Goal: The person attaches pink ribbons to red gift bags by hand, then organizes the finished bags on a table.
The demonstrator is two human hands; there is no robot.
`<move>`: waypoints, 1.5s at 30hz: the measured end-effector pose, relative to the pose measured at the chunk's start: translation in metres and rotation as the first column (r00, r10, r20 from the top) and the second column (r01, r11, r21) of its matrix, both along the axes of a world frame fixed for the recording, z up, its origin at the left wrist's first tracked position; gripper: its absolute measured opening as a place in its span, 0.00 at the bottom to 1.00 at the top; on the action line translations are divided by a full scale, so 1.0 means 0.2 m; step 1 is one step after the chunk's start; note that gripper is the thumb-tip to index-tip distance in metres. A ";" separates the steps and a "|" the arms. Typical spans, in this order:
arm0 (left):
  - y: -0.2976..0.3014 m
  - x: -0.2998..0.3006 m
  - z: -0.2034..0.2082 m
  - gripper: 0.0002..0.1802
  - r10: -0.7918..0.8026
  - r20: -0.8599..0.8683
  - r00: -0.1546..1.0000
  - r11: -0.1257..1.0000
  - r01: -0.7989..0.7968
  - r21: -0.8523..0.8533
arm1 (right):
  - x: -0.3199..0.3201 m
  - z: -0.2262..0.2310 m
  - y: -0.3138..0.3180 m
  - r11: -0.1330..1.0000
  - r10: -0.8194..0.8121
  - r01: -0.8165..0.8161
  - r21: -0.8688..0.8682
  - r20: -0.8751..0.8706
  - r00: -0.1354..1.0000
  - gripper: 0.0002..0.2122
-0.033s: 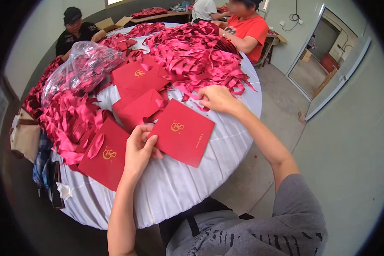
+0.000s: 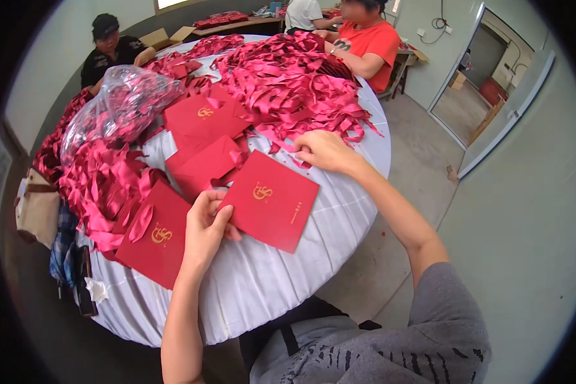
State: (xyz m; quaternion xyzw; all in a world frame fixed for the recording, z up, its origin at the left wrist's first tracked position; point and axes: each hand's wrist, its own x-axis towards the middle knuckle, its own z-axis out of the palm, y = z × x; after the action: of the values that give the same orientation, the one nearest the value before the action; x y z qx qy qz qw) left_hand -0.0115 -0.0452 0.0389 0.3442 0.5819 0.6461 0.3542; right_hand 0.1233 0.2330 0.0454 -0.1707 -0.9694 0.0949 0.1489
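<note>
My left hand (image 2: pixel 206 221) grips the left edge of a square red card sleeve (image 2: pixel 272 201), thumb on top and fingers beneath. The sleeve carries a gold emblem and is held tilted over the table. Beyond its far right corner, my right hand (image 2: pixel 326 151) is closed, thumb and forefinger pinching a pink satin ribbon (image 2: pixel 276 139) that trails left toward a large ribbon heap (image 2: pixel 288 89). Whether the ribbon is attached to the sleeve cannot be seen. Left of my left hand lies a stack of red sleeves (image 2: pixel 157 240) with ribbons. More red sleeves (image 2: pixel 201 166) overlap just beyond.
A white cloth covers the round table (image 2: pixel 262 288). At the left are a clear plastic bag (image 2: pixel 121 102), more ribbons (image 2: pixel 109 192), a beige bag (image 2: pixel 38 208) and a crumpled tissue (image 2: pixel 97 290). Several people sit or stand around the far side. A doorway (image 2: pixel 486 83) opens at the right.
The whole picture has shifted very slightly to the left. Both hands keep the same holds, on the sleeve and on the ribbon.
</note>
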 end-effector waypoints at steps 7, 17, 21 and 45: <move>0.01 0.01 0.01 0.09 0.004 -0.006 1.000 1.000 -0.004 -0.014 | 0.15 -0.11 -0.08 0.990 0.080 -0.098 -0.100 -0.170 0.982 0.12; -0.06 -0.04 0.12 0.11 -0.007 -0.106 0.994 0.997 0.015 0.081 | 0.15 0.20 -0.29 0.759 0.000 -0.450 -0.470 -0.691 0.723 0.02; -0.08 -0.01 0.31 0.11 -0.003 -0.308 0.951 1.000 0.011 0.024 | 0.25 0.44 -0.59 0.474 0.075 -0.710 -0.520 -0.780 0.622 0.05; -0.18 -0.06 0.26 0.09 -0.055 -0.224 0.973 0.998 0.053 -0.014 | -0.05 0.11 -0.93 0.898 0.009 -0.269 -0.348 -0.596 0.803 0.08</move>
State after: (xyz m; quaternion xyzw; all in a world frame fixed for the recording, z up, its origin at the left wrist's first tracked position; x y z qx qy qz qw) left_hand -0.0235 -0.0813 0.0914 0.4294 0.6110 0.5910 0.3050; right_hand 0.1131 0.0470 0.0673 -0.0881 -0.8442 0.3575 0.3896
